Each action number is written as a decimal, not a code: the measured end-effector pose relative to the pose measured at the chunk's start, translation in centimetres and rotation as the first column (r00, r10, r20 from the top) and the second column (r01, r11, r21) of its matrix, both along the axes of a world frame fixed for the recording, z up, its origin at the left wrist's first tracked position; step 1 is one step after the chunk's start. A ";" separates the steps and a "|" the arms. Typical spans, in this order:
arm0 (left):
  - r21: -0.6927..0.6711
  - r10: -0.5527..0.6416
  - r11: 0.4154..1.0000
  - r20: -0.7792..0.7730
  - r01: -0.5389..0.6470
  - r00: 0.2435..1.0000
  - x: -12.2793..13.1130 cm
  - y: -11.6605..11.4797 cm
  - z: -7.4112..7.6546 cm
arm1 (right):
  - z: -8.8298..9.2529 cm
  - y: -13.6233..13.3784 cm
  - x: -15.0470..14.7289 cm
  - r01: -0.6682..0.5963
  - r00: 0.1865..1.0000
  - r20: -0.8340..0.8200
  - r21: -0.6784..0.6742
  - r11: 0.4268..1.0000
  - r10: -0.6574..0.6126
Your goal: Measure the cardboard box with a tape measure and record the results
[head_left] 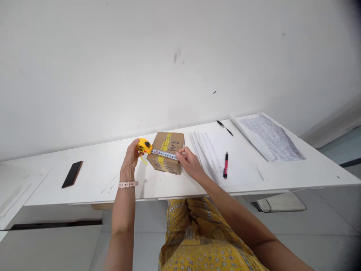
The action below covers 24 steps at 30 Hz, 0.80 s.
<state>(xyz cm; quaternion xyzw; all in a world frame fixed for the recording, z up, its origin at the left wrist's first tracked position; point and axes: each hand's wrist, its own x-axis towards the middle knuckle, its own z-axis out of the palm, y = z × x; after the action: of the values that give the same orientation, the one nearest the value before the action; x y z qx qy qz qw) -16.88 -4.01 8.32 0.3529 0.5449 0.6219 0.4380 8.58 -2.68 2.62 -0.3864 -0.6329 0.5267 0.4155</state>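
Where the person's two hands meet over the desk (pixel 98 158), a cardboard box (pixel 172 164) sits near the middle, well apart from the phone, with a tape measure (pixel 144 145) run across it. Blade (pixel 163 153) lies over the box along its near top edge, printed side up, digits readable mid-span. Left hand (pixel 131 153) is closed around the tape measure at the box's left edge; most of those fingers are hidden behind the case, and a yellow cord (pixel 143 160) hangs below. Right hand (pixel 190 162) pinches the blade at the right edge; its tip is covered by thumb and fingers, so can't tell if it hooks the cardboard. Yellow packing tape (pixel 167 141) goes over the top and down the near side, partly under the blade. Black marker writing on top is partly readable; print on the near side too small. Far and bottom faces not visible. Pale wristband (pixel 128 184) on the left wrist. Right of the box: printed sheets (pixel 210 150), text illegible, partly behind the right hand; a red pen (pixel 226 165) on paper, black pen (pixel 220 123) near the wall (pixel 113 75), a densely written sheet (pixel 270 135) farther right, unreadable. Phone (pixel 72 174) off left, screen dark. Yellow patterned clothing (pixel 197 252) cut off by the bottom border, forearms too. Pale flat object (pixel 284 203) below the desk, partly hidden, can't identify.
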 end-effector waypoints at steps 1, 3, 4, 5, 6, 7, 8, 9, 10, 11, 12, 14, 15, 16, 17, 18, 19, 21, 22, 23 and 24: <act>0.003 -0.006 1.000 0.025 0.006 1.000 0.0 -0.3 -0.2 | -0.2 0.1 -0.1 -0.014 0.999 -0.031 -0.018 1.000 0.014; 0.014 -0.017 1.000 0.082 0.016 0.996 0.2 -0.9 -0.6 | -0.5 0.6 -0.2 -0.054 0.994 -0.093 -0.054 0.997 0.048; 0.020 -0.016 1.000 0.105 0.014 0.994 0.4 -1.2 -0.8 | -0.6 0.9 -0.3 -0.076 0.991 -0.120 -0.071 0.995 0.067; 0.025 -0.006 1.000 0.118 0.003 0.993 0.6 -1.6 -1.0 | -0.6 1.3 -0.3 -0.096 0.987 -0.141 -0.085 0.992 0.083; 0.029 0.010 0.999 0.121 -0.014 0.993 0.9 -1.9 -1.2 | -0.6 1.7 -0.2 -0.113 0.983 -0.156 -0.097 0.989 0.097; 0.031 0.035 0.999 0.118 -0.039 0.992 1.3 -2.3 -1.4 | -0.5 2.1 -0.2 -0.130 0.980 -0.165 -0.107 0.986 0.111; 0.031 0.068 0.997 0.109 -0.071 0.992 1.7 -2.7 -1.6 | -0.4 2.6 0.0 -0.146 0.978 -0.168 -0.117 0.982 0.125; 0.033 0.107 0.993 0.097 -0.111 0.989 2.1 -3.1 -1.7 | -0.3 3.0 0.1 -0.164 0.976 -0.167 -0.124 0.979 0.142; 0.038 0.153 0.987 0.083 -0.157 0.985 2.5 -3.6 -1.9 | -0.1 3.4 0.2 -0.184 0.973 -0.163 -0.131 0.974 0.162; 0.046 0.199 0.978 0.068 -0.203 0.978 2.9 -4.0 -2.0 | 0.0 3.7 0.3 -0.205 0.970 -0.158 -0.136 0.969 0.183; 0.055 0.244 0.968 0.054 -0.246 0.968 3.2 -4.4 -2.2 | 0.1 4.1 0.4 -0.227 0.967 -0.151 -0.139 0.964 0.206; 0.068 0.301 0.951 0.034 -0.303 0.953 3.5 -5.0 -2.2 | 0.3 4.5 0.4 -0.262 0.960 -0.137 -0.139 0.955 0.243; 0.068 0.309 0.948 0.028 -0.310 0.951 3.4 -5.2 -2.2 | 0.4 4.7 0.5 -0.273 0.958 -0.130 -0.138 0.952 0.256; 0.064 0.304 0.950 0.024 -0.305 0.952 3.2 -5.3 -2.1 | 0.5 4.8 0.5 -0.280 0.957 -0.121 -0.138 0.950 0.265; 0.058 0.290 0.955 0.019 -0.290 0.957 2.9 -5.4 -2.0 | 0.5 4.8 0.5 -0.285 0.956 -0.110 -0.139 0.948 0.271; 0.053 0.270 0.961 0.014 -0.270 0.963 2.5 -5.5 -1.9 | 0.6 4.9 0.6 -0.288 0.956 -0.101 -0.142 0.947 0.276; 0.048 0.249 0.967 0.009 -0.249 0.968 2.1 -5.6 -1.9 | 0.6 4.9 0.6 -0.290 0.956 -0.095 -0.145 0.946 0.279; 0.036 0.219 0.975 0.006 -0.219 0.976 1.2 -5.7 -1.7 | 0.5 4.9 0.8 -0.295 0.955 -0.091 -0.148 0.944 0.284; 0.031 0.210 0.977 0.009 -0.211 0.978 0.7 -5.8 -1.7 | 0.5 4.9 0.8 -0.296 0.954 -0.092 -0.147 0.944 0.285; 0.024 0.204 0.979 0.012 -0.204 0.979 0.3 -5.9 -1.7 | 0.5 4.9 0.9 -0.295 0.954 -0.093 -0.145 0.944 0.284; 0.018 0.195 0.981 0.017 -0.195 0.981 0.0 -6.1 -1.7 | 0.5 4.9 0.9 -0.295 0.954 -0.091 -0.143 0.945 0.284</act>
<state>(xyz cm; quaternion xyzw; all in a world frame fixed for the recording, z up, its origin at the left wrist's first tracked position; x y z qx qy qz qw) -16.89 -10.07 6.60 0.2974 0.5675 0.6697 0.3755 9.50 2.21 3.08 -0.3016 -0.6253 0.6427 0.3241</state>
